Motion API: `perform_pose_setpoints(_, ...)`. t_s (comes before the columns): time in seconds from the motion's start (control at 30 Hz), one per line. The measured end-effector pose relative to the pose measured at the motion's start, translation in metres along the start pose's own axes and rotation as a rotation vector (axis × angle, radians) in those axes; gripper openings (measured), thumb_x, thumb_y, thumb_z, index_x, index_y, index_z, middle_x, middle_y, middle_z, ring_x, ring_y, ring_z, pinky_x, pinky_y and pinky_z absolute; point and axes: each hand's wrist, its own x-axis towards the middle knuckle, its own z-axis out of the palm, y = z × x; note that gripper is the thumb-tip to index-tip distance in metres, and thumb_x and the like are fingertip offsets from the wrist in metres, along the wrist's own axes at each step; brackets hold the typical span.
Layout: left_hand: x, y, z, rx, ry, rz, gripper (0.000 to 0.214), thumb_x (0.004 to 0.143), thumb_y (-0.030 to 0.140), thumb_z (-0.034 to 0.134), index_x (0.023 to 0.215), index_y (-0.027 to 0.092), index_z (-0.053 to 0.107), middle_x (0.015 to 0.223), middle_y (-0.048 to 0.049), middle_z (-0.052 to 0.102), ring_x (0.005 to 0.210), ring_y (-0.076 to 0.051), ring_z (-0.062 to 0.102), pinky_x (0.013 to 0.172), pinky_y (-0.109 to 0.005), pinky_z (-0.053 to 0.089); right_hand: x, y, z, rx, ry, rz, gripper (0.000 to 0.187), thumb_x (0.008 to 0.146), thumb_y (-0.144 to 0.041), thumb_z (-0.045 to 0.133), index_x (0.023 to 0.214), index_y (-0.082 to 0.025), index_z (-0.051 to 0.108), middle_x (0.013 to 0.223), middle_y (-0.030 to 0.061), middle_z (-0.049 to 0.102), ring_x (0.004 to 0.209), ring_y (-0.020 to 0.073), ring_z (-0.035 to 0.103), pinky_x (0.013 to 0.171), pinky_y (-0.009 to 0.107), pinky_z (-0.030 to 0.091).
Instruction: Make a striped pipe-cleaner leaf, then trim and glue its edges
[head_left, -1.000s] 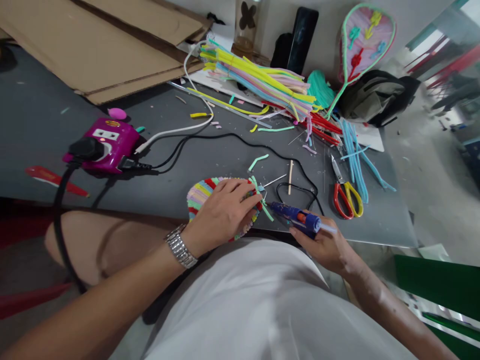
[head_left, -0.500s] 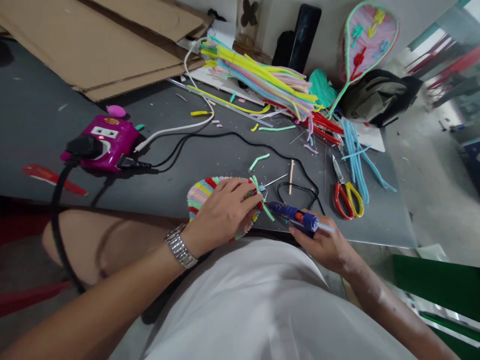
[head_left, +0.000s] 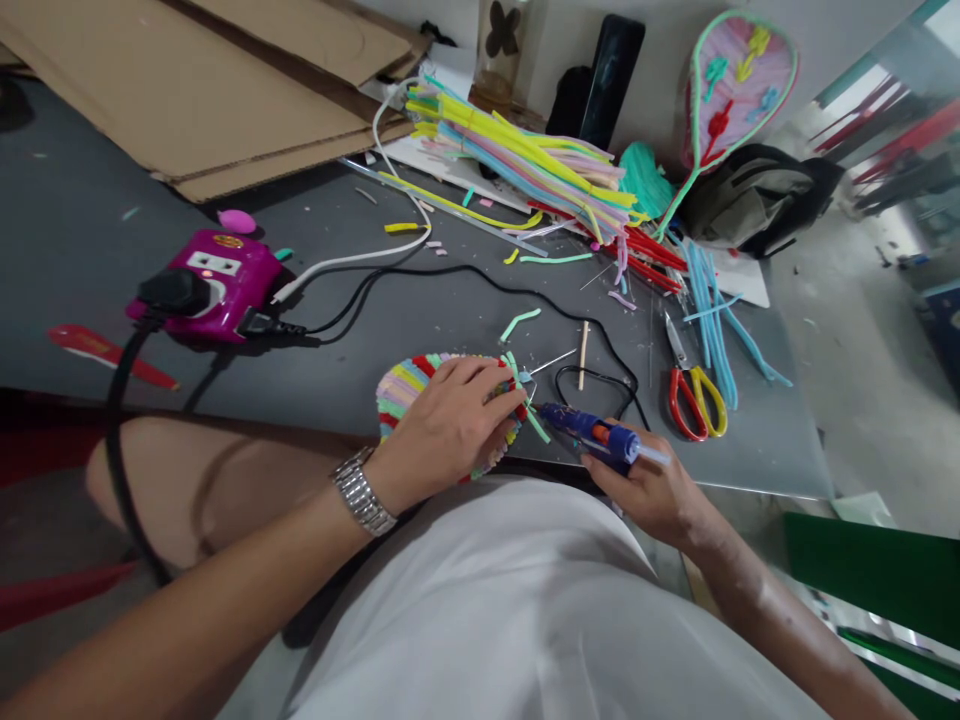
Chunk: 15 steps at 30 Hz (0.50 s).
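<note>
Striped pipe-cleaner oval: multicoloured, lying flat at the near edge of the grey table, right in front of the person. Left hand: laid palm-down over the oval's right half, fingers spread and pressing rather than gripping, apparently to stop the piece sliding and to pin its rim. Mint pipe-cleaner strip: crosses the oval's right edge just beyond those fingertips. Glue gun: blue, clasped in the right hand, held low and nearly level with its nozzle at the strip, seemingly so glue lands on the join. Black cord: loops on the table just behind the gun. Scissors, red and yellow handles: near the right hand, within easy reach. Magenta power strip: well to the left, plugs inserted. Loose pipe-cleaner bundle: heaped at the far side.
</note>
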Motion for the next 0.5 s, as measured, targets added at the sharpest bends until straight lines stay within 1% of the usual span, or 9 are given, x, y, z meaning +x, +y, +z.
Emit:
perform_pose_setpoints(0.23,-0.0003,0.0004,0.0001,-0.006,-0.016,-0.011,0.027,0.100,0.023,0.054,0.123,0.016,0.067,0.129,-0.0146,0.064,0.122,-0.031,0.054,0.104,-0.052,0.048,0.0007,0.0016,0.0002,0.034,-0.024,0.009,0.019,0.092,-0.027,0.061,0.076,-0.022,0.051,0.066,-0.0027,0.056,0.058,0.0117,0.048,0.056,0.026,0.039)
perform_pose_setpoints(0.5,-0.0002,0.0002,-0.0010,0.007,-0.018,-0.007,0.027,0.101,0.023,0.053,0.123,0.017,0.066,0.128,-0.0141,0.064,0.121,-0.030,0.054,0.103,-0.052,0.049,0.0006,-0.0013,-0.0018,-0.010,-0.010,0.000,0.021,0.092,-0.027,0.060,0.074,-0.022,0.050,0.069,-0.0026,0.056,0.059,0.0112,0.048,0.060,0.026,0.041)
